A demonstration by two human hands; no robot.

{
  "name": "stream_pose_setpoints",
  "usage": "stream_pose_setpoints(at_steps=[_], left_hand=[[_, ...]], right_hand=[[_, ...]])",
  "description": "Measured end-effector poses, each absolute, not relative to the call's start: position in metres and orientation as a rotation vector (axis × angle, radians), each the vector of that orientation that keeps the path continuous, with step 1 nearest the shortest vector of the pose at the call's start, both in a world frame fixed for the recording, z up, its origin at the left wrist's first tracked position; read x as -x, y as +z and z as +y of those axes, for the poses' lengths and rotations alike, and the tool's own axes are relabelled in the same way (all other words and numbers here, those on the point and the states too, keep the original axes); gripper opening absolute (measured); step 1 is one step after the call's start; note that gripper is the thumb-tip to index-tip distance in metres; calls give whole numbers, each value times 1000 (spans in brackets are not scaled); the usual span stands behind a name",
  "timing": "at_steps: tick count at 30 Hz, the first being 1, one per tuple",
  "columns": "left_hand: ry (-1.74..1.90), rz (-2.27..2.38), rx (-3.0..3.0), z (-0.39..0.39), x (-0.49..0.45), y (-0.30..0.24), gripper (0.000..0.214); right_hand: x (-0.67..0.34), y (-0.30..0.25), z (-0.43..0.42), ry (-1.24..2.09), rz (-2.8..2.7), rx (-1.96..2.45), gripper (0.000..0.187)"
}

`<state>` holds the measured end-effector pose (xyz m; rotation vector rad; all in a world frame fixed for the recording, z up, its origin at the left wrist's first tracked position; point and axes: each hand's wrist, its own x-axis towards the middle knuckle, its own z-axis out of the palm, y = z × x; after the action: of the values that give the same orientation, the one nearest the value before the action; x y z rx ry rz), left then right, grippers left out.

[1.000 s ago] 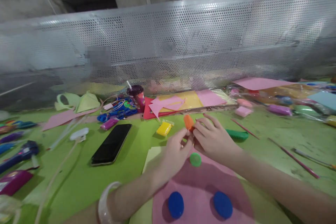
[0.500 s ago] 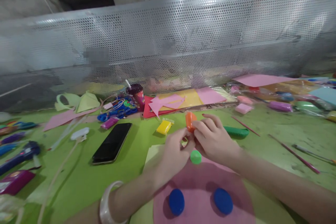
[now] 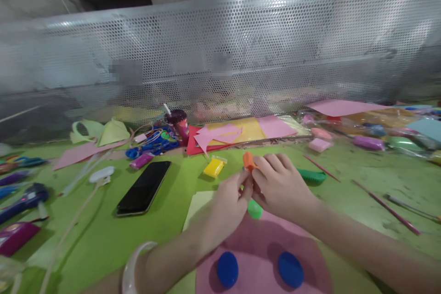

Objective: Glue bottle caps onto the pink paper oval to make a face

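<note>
My right hand [image 3: 280, 186] is closed round an orange lump of clay [image 3: 248, 161] that sticks out above its fingers. My left hand [image 3: 229, 202] meets it from the left, fingers pinched together at the lump's lower end. Both hands hover over a pink paper shape [image 3: 262, 257] lying on the green table [image 3: 103, 234]. On the pink paper sit a green clay blob [image 3: 255, 209] just under my hands and two blue clay discs [image 3: 228, 269], the second disc [image 3: 290, 269] to the right. A white bangle [image 3: 129, 268] circles my left wrist.
A black phone [image 3: 144, 188] lies left of my hands, a yellow clay packet [image 3: 214, 167] and a green comb-like tool [image 3: 312, 175] behind them. Coloured papers [image 3: 241, 132], scissors [image 3: 151, 146], a cup [image 3: 177, 124] and clay packets line a perforated metal screen [image 3: 220, 55]. Thin pink sticks [image 3: 386, 206] lie right.
My right hand has closed further over the orange clay, so less of it shows. Both hands stay together in the same spot; the view shifted slightly.
</note>
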<state>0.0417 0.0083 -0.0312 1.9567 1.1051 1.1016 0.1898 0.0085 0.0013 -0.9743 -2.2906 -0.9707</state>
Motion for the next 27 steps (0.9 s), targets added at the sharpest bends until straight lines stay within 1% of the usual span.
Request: stream_pose_setpoints(at_steps=[3, 7, 9, 17, 24, 27], left_hand=[[1070, 1131, -1990, 11, -41, -35, 25], [1075, 1117, -2087, 17, -38, -35, 21], [1081, 1103, -2102, 18, -37, -34, 20], [1108, 1144, -2114, 15, -39, -30, 20], [1093, 1205, -2119, 9, -38, -30, 24], [1176, 1197, -2285, 8, -37, -29, 22]], right_hand=[[-190, 2, 8, -1012, -2334, 1059, 17], [-192, 0, 10, -1040, -2362, 1079, 7], [-194, -1, 11, -1025, -2375, 1070, 6], [-191, -5, 8, -885, -2372, 1092, 12], [-200, 8, 11, -873, -2238, 1309, 21], [-203, 10, 13, -720, -2311, 1325, 21]])
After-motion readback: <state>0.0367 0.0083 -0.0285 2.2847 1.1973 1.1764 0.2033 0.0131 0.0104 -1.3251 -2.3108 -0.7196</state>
